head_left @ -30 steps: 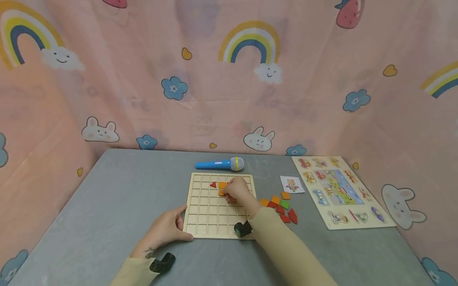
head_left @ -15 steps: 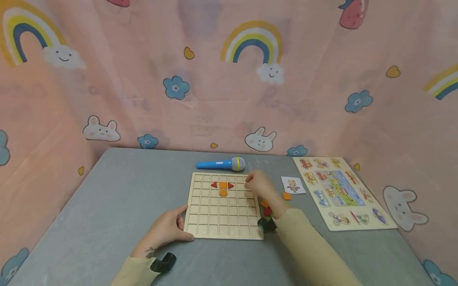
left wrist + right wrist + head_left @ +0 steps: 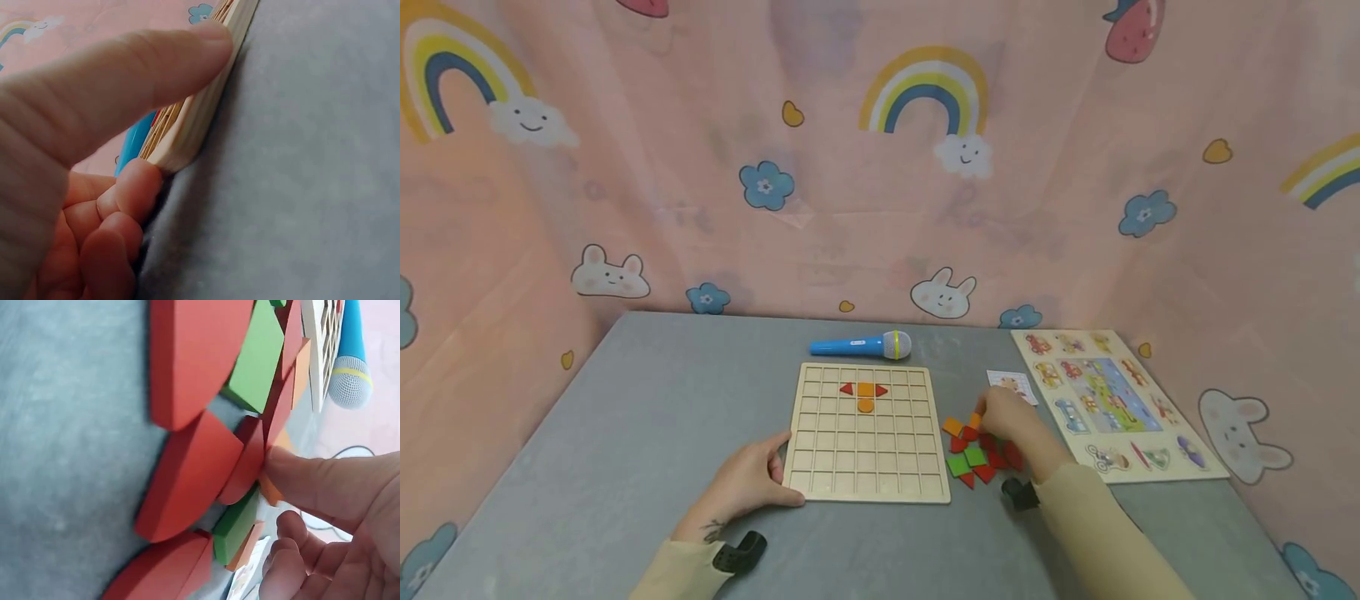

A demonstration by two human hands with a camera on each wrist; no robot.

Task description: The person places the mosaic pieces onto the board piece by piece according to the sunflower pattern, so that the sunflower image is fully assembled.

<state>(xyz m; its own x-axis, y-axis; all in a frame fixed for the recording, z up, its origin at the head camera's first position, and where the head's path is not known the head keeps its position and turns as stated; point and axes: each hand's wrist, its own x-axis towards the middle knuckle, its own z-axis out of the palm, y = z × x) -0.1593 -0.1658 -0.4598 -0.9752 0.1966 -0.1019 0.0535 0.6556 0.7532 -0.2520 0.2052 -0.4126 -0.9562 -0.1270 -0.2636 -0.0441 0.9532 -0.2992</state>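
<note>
A wooden grid board (image 3: 850, 458) lies flat on the table. My left hand (image 3: 752, 477) holds its near left corner, the thumb along the front edge and the curled fingers at the left side. Two red triangles (image 3: 847, 389), an orange square (image 3: 866, 390) and an orange round piece (image 3: 866, 406) sit in cells near the board's far side. My right hand (image 3: 1011, 414) is at the pile of pieces right of the board, pinching an orange block (image 3: 271, 491). The thumb shows against that block in the right wrist view; the index fingertip is hidden.
Red pieces (image 3: 187, 481) and green blocks (image 3: 976, 456) lie close together around my right fingers. A picture card (image 3: 1011, 381) is partly behind that hand. A blue toy microphone (image 3: 850, 345) lies beyond the board, and a picture puzzle board (image 3: 1097, 462) at the right.
My right hand has left the grid board, uncovering the right red triangle, and moved right to the pieces. My left hand stays at the board's corner.
</note>
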